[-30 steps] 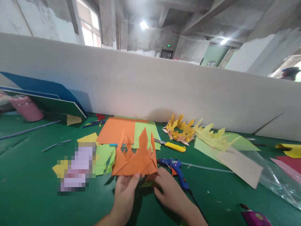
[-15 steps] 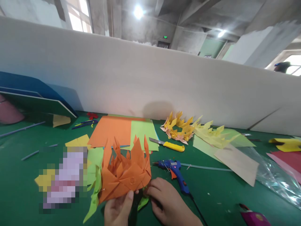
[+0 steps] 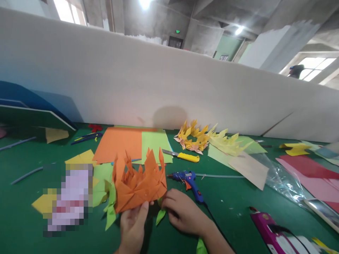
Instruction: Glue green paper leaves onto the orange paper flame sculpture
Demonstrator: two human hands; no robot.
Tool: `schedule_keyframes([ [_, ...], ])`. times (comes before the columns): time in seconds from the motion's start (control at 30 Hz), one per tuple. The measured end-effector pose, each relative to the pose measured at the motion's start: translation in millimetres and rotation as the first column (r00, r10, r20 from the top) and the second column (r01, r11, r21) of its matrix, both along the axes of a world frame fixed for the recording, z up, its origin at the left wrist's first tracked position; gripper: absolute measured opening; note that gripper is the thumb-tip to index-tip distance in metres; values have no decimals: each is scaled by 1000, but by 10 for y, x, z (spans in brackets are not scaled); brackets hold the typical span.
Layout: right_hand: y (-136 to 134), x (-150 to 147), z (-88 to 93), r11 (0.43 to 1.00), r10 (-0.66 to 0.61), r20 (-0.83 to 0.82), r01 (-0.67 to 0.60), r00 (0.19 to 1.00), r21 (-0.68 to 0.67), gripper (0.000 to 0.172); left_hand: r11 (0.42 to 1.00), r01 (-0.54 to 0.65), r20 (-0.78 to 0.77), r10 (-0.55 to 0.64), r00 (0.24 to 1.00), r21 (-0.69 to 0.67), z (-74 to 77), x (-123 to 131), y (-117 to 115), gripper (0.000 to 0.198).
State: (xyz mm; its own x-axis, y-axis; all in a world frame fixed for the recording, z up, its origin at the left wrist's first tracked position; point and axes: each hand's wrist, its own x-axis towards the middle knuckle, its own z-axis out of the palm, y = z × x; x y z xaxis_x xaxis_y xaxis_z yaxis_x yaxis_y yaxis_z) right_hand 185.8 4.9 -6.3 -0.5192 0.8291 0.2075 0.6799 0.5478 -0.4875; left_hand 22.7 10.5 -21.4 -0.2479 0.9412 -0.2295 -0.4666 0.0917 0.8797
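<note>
My left hand (image 3: 133,225) grips the bottom edge of an orange folded-paper crown (image 3: 143,194), thumb in front and fingers behind. Pointed folds stand up around the crown's rim. Light green paper leaves (image 3: 111,204) hang at its left end. At the crown's lower right, my right hand (image 3: 182,213) is closed, its fingertips pinching a small green paper leaf (image 3: 160,216); the exact contact is partly hidden. Just beyond the right hand lies a blue hot glue gun (image 3: 195,188), its nozzle pointing left toward the crown.
A yellow utility knife (image 3: 188,157) with its blade out lies behind the crown. Yellow folded-paper rings (image 3: 194,139) stand near the white partition (image 3: 119,77). Orange sheets (image 3: 119,144) lie left of them. A purple device (image 3: 265,229) with a cable sits at the lower right.
The view has turned slightly right, so the table items appear shifted left. The crown's left end has swung slightly, and the green leaves there hang differently. Both hands keep their places on the work.
</note>
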Motion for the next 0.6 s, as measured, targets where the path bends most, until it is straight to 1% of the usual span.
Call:
schedule_keyframes([
  [0.07, -3, 34, 33, 1000, 16, -49, -16, 999, -4, 32, 999, 6, 10, -6, 1000, 38, 59, 29, 26, 31],
  [0.1, -13, 59, 63, 1000, 21, -75, -21, 997, -4, 33, 999, -5, 16, 4, 1000, 35, 83, 35, 42, 30],
  [0.13, -29, 89, 106, 1000, 21, -95, -22, 995, -10, 32, 999, 16, 8, -16, 1000, 31, 101, 36, 57, 29],
  [0.17, -55, 123, 161, 1000, 21, -109, -23, 994, -21, 31, 998, 49, -12, -49, 999, 43, 112, 32, 71, 27],
  [0.23, -129, 191, 300, 998, 20, -142, -29, 990, -59, 31, 994, 79, -34, -77, 996, 75, 115, 20, 85, 25],
  [0.33, -265, 238, 511, 993, 81, -260, -100, 962, -62, 28, 984, 127, -32, -124, 992, 124, 106, 21, 62, 22],
  [0.37, -301, 223, 560, 992, 111, -317, -123, 942, -17, 26, 980, 141, -18, -139, 990, 142, 114, 31, 44, 21],
  [0.4, -326, 190, 593, 993, 117, -383, -102, 916, 61, 23, 975, 154, -3, -155, 988, 162, 132, 44, 21, 22],
  [0.43, -339, 139, 608, 988, 90, -445, -23, 891, 154, 21, 968, 167, 15, -172, 985, 187, 159, 59, -3, 22],
  [0.47, -340, 74, 608, 966, 39, -497, 95, 867, 242, 19, 960, 186, 29, -196, 980, 208, 194, 74, -29, 23],
  [0.5, -329, 1, 593, 923, 2, -529, 201, 849, 327, 18, 954, 200, 35, -213, 976, 222, 233, 86, -55, 23],
  [0.53, -311, -74, 569, 882, -25, -534, 270, 845, 386, 18, 948, 218, 38, -232, 972, 230, 272, 94, -81, 23],
  [0.6, -267, -203, 505, 841, -18, -493, 280, 870, 464, 21, 939, 249, 44, -267, 963, 237, 330, 96, -125, 21],
])
